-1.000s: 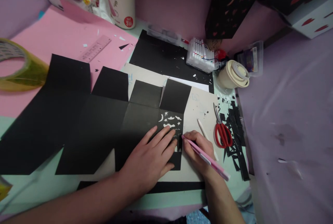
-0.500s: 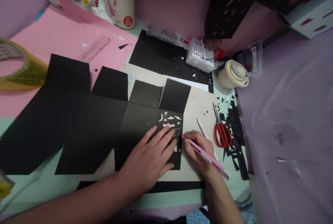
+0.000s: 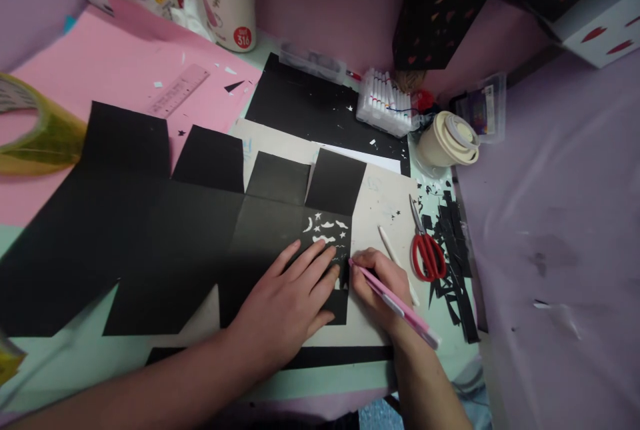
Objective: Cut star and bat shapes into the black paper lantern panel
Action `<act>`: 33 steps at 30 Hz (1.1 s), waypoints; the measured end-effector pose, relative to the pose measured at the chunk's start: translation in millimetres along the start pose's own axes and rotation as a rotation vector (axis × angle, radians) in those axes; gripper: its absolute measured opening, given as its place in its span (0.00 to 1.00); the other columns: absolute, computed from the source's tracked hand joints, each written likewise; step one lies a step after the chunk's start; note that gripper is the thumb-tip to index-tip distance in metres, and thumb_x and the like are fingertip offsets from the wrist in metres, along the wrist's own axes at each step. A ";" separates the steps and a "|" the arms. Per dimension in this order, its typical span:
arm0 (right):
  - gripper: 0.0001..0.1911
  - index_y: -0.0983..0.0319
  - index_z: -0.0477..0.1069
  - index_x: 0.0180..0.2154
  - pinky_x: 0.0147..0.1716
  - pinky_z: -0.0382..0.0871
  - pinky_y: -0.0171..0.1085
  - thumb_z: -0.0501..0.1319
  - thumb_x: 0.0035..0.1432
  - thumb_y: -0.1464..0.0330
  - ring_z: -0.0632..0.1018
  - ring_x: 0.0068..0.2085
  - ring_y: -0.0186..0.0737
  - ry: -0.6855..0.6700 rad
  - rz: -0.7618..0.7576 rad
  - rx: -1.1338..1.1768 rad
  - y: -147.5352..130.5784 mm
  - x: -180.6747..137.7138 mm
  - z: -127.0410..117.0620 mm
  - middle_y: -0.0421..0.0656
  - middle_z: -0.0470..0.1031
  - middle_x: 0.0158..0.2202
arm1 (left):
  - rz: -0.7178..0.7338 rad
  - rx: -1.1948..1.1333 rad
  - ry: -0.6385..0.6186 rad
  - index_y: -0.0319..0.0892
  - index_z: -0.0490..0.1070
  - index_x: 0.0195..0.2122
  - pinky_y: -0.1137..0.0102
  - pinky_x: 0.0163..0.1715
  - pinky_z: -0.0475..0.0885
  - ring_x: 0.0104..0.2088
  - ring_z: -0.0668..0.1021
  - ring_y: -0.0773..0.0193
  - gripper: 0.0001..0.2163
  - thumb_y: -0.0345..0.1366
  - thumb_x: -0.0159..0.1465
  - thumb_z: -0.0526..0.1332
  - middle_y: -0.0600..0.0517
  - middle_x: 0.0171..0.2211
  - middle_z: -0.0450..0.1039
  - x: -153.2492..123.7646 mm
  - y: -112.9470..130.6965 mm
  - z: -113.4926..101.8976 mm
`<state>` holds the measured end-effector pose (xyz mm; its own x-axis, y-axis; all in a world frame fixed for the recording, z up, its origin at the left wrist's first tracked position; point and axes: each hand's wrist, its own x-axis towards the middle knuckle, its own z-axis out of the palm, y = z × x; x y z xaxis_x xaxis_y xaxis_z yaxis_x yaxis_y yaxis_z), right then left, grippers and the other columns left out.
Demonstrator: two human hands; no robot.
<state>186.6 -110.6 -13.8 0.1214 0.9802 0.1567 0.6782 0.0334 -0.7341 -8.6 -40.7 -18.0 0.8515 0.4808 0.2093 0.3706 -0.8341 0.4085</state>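
Observation:
A large sheet of black card (image 3: 195, 230), cut with several flaps, lies flat in front of me. Its right end carries cut-out moon, star and cloud shapes (image 3: 327, 225) with a pale surface showing through. My left hand (image 3: 285, 300) rests on that end, fingers spread flat and hiding part of the shapes. Close on its right, my right hand (image 3: 380, 283) pinches a slim pink craft knife (image 3: 395, 300); its tip is at the card's right edge. A white pen (image 3: 397, 263) lies just beyond my right hand.
Red-handled scissors (image 3: 429, 253) and black paper scraps (image 3: 453, 263) lie to the right. Behind stand a lidded cup (image 3: 443, 142), a marker box (image 3: 385, 105) and a white bottle (image 3: 227, 0). A tape roll (image 3: 45, 130) and a ruler (image 3: 180, 91) are at left.
The view has shifted very slightly. Both hands stay in nearly the same place, and the back end of the craft knife has tilted a little.

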 end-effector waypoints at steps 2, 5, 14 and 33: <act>0.06 0.58 0.66 0.36 0.34 0.71 0.34 0.59 0.59 0.75 0.76 0.32 0.34 -0.005 0.011 0.021 -0.3 0.0 -0.7 0.39 0.75 0.32 | 0.003 0.002 0.000 0.42 0.68 0.55 0.59 0.66 0.44 0.65 0.62 0.56 0.20 0.48 0.67 0.58 0.48 0.63 0.64 0.2 0.0 -0.1; 0.07 0.58 0.67 0.37 0.35 0.71 0.34 0.59 0.60 0.76 0.76 0.33 0.34 0.007 0.019 0.052 -0.3 -0.3 -1.0 0.40 0.75 0.33 | 0.002 0.001 0.005 0.42 0.68 0.55 0.59 0.66 0.45 0.65 0.62 0.56 0.20 0.48 0.67 0.58 0.48 0.63 0.64 0.8 0.1 -0.3; 0.07 0.58 0.66 0.36 0.34 0.70 0.34 0.59 0.59 0.76 0.76 0.33 0.34 -0.002 0.011 0.027 1.8 -0.9 -0.6 0.39 0.75 0.32 | 0.004 0.012 -0.012 0.42 0.68 0.56 0.59 0.66 0.44 0.66 0.60 0.56 0.21 0.49 0.67 0.58 0.48 0.63 0.63 -0.8 -0.7 0.5; 0.07 0.58 0.73 0.37 0.32 0.71 0.33 0.63 0.56 0.76 0.76 0.32 0.35 0.169 0.142 0.246 -6.8 -5.5 -1.7 0.40 0.76 0.32 | 0.004 0.022 -0.006 0.42 0.67 0.57 0.60 0.67 0.41 0.66 0.60 0.57 0.22 0.49 0.66 0.59 0.49 0.64 0.63 -1.1 -0.8 1.4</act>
<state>182.5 -116.5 -8.5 0.3349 0.9328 0.1336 0.4528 -0.0350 -0.8909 -9.3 -40.9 -19.8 0.8549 0.4762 0.2057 0.3755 -0.8418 0.3878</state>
